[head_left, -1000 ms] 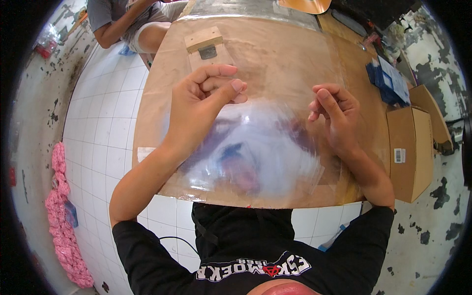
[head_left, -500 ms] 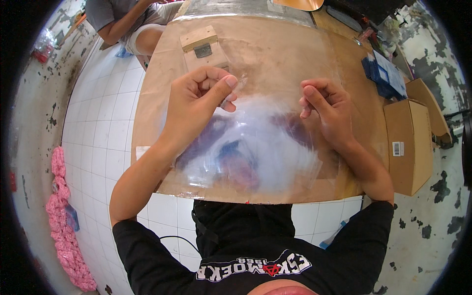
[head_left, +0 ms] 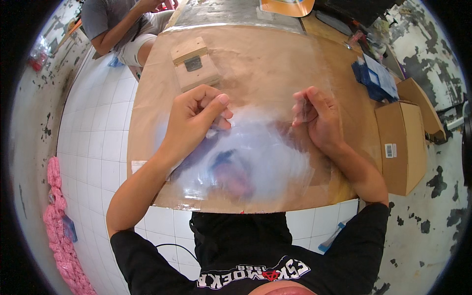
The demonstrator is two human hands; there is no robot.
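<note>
A clear plastic bag (head_left: pixel 255 162), blurred above the worktop (head_left: pixel 265 64), is pinched at its upper corners by the left hand (head_left: pixel 194 118) and right hand (head_left: pixel 317 118); the slick film could be lost from either pinch.

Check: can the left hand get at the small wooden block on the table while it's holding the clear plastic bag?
Probably yes. The wooden block sits just beyond the left hand on the brown table, with nothing between them. But that hand is pinching the clear plastic bag, so it would likely have to let go first.
</note>
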